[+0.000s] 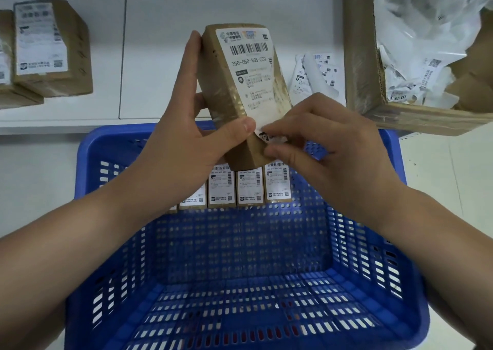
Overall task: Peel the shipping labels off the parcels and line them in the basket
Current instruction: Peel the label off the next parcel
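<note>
Basket (373,307) holding parcels row (248,187), left grip (186,136) clasping parcel (226,83), right grip (328,147) pinching label (250,69)

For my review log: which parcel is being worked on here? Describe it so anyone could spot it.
Above the blue basket, the parcel is the brown box tilted up in the left hand. Unlike the others, its label corner is pinched by the right hand.

Both forearms are bare, with no sleeve reaching into view. The left hand (184,136) and right hand (328,147) wear no gloves, rings or watch (fingernails are short, unpainted).
</note>
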### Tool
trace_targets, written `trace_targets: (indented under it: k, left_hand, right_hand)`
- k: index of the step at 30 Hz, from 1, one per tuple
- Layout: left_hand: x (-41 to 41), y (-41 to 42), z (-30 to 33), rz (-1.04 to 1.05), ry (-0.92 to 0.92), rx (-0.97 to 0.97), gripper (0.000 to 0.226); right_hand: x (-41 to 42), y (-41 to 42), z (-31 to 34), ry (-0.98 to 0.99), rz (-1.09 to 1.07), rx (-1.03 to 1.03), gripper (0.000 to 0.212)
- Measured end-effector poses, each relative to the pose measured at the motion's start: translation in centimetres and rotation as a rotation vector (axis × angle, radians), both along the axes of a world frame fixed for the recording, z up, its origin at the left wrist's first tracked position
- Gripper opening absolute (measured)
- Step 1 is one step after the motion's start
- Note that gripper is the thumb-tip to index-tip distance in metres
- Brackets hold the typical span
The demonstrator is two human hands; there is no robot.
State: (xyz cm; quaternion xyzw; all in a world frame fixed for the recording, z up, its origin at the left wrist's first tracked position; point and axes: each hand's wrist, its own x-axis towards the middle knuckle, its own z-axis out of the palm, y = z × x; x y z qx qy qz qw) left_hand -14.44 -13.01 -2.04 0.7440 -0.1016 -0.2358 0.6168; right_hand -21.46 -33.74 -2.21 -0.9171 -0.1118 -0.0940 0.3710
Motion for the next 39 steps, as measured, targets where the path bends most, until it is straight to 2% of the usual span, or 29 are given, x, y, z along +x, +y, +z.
trace_targets:
  k: [3, 8, 18, 24, 29, 35, 39]
  left_hand:
    - [0.1, 0.1, 0.0, -0.021, -0.029, 0.016, 0.108]
    - [0.5, 0.3, 0.4, -0.059, -0.091, 0.028, 0.110]
    - [0.7, 0.3, 0.8, -0.090, -0.096, 0.009, 0.111]
    - [0.7, 0.5, 0.5, -0.090, -0.093, 0.028, 0.110]
    - [0.5, 0.8, 0.4, -0.096, -0.102, 0.037, 0.109]
    - [0.5, 1.0, 0.5, -0.104, -0.121, 0.011, 0.109]
    - [0.3, 0.7, 0.5, -0.122, -0.130, 0.025, 0.109]
  right_hand:
    - [0.2, 0.2, 0.0, 0.024, 0.014, 0.002, 0.007]
    - [0.3, 0.1, 0.2, 0.035, 0.029, 0.000, 0.007]
    - [0.7, -0.2, 0.4, -0.033, 0.011, -0.042, 0.007]
    - [1.0, -0.5, 0.2, 0.057, 0.050, -0.023, 0.005]
    - [0.7, -0.4, 0.2, 0.145, 0.083, 0.012, 0.014]
    - [0.4, -0.2, 0.8, 0.147, 0.032, 0.065, 0.018]
    - [0.3, 0.0, 0.4, 0.077, 0.021, 0.030, 0.015]
